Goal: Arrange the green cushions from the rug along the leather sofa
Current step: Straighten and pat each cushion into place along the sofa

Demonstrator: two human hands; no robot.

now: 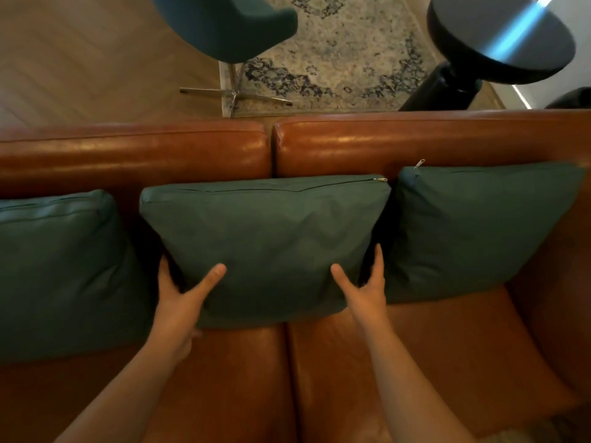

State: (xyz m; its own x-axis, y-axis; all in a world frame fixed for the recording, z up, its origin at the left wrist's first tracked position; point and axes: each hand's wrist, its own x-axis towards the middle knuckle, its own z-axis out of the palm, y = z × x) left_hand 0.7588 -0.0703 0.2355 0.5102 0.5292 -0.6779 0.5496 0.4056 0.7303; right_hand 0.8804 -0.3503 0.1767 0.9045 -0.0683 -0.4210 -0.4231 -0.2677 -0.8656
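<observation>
So I've got three cushions in a row on the sofa [447, 346] seat, all leaning against the backrest. The middle cushion [262, 238] sits over the seam between the two seat pads, with the left cushion [60, 270] and right cushion [473, 225] close on either side. My left hand [179, 302] and right hand [367, 295] grip the middle one's lower corners. Behind the sofa are a rug [345, 59], a chair [230, 24] on the left and a round table [499, 39] on the right.

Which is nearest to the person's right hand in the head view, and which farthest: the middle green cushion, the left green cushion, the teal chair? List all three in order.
From the right hand:
1. Middle green cushion, gripped at its lower right corner.
2. Left green cushion, along the sofa's left end.
3. Teal chair, behind the sofa back.
</observation>
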